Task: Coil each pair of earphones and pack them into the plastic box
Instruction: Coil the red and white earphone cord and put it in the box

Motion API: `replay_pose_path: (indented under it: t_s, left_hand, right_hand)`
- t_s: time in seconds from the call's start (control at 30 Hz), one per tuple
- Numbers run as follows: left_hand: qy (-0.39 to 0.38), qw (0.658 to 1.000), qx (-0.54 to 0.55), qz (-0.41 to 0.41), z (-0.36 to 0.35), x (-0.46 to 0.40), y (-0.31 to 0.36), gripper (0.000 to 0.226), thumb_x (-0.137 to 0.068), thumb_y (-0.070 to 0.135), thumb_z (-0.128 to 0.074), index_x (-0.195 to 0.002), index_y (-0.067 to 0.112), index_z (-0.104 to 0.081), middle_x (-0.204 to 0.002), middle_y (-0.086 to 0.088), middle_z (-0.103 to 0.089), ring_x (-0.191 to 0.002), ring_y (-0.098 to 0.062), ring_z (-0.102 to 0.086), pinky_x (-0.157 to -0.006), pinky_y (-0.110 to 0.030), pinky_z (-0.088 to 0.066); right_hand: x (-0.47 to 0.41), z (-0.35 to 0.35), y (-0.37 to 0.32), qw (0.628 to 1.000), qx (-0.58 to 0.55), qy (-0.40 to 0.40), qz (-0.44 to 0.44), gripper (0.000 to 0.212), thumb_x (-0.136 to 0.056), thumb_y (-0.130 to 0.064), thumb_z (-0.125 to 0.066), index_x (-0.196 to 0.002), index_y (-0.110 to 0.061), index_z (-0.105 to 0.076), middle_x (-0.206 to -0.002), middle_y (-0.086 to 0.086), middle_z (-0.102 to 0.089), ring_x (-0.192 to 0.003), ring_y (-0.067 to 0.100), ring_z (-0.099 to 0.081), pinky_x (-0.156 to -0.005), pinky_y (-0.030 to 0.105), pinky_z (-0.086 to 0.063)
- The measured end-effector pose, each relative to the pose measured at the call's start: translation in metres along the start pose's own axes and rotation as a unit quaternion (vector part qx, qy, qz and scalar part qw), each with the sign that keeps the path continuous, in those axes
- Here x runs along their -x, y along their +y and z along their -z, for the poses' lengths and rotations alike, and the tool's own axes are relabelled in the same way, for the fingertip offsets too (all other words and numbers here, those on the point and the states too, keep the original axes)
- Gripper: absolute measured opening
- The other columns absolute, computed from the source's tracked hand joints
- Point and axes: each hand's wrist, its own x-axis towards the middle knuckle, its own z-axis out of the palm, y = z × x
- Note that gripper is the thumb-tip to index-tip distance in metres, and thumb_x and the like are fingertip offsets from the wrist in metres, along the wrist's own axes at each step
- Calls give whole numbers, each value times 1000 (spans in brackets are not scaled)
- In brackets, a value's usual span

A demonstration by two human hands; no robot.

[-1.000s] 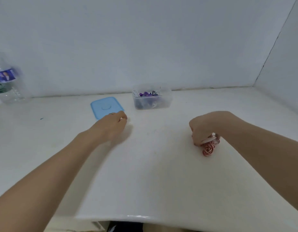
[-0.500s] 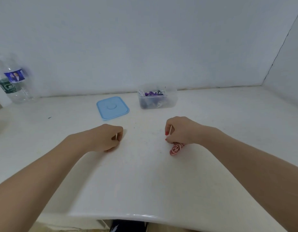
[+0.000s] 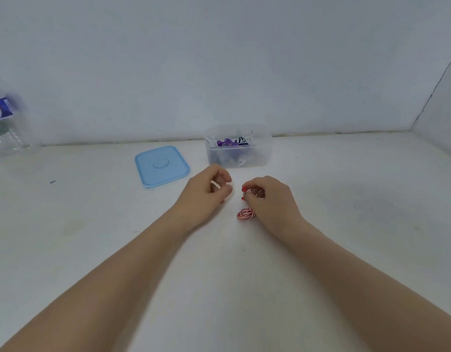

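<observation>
Both of my hands have drawn in toward each other, just in front of the plastic box (image 3: 238, 151). My right hand (image 3: 268, 199) pinches the red-and-white earphones (image 3: 246, 214), whose coil hangs touching the table (image 3: 92, 224). My left hand (image 3: 206, 194) is curled; whether it holds anything I cannot tell. Left of the box lies the blue lid (image 3: 162, 165).

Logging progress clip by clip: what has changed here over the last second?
Both hands came together in front of the plastic box. The right hand brought the red-and-white earphones in from the right, still gripping them. The left hand moved right, away from the blue lid, fingers curled; what it holds is unclear. Lid, box and water bottle stayed put.
</observation>
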Motion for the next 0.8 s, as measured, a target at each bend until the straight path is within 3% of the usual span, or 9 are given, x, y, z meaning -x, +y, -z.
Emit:
replay_pose_path:
  t_s: [0.2, 0.37, 0.57, 0.8]
  left_hand:
    - [58, 994, 90, 10, -14, -18, -3, 10, -94, 15, -67, -96, 22, -61, -91, 2, -64, -63, -10, -63, -62, -24, -51]
    - [38, 999, 36, 0, -17, -20, -10, 12, -91, 16, -68, -92, 26, -61, -90, 5, -67, -65, -13, -64, -65, -24, -50]
    - [37, 999, 7, -18, -19, -16, -8, 12, -90, 17, -71, -92, 25, -62, -90, 7, -68, -65, -8, -60, -61, -12, -45]
    - [31, 999, 17, -17, -20, -14, -6, 11, -91, 20, -73, -90, 23, -62, -90, 8, -71, -70, -12, -66, -63, -16, -48]
  right_hand:
    - [-12, 1, 13, 999, -11, 35, 0, 13, -90, -17, -65, -95, -25, -74, -101, -8, -53, -72, 0, -56, -69, 4, -37]
    - [-14, -4, 10, 1000, 11, 15, 16, 11, -88, -21, -64, -89, -32, -67, -95, -15, -63, -75, 3, -55, -77, 27, -47]
    - [-12, -2, 9, 999, -48, 17, -13, 10, -88, -24, -66, -90, -33, -66, -83, -13, -68, -71, 5, -61, -73, 32, -54]
    - [-14, -2, 9, 997, -74, 16, -25, 13, -87, -26, -68, -92, -37, -70, -86, -14, -68, -73, 13, -66, -76, 39, -56]
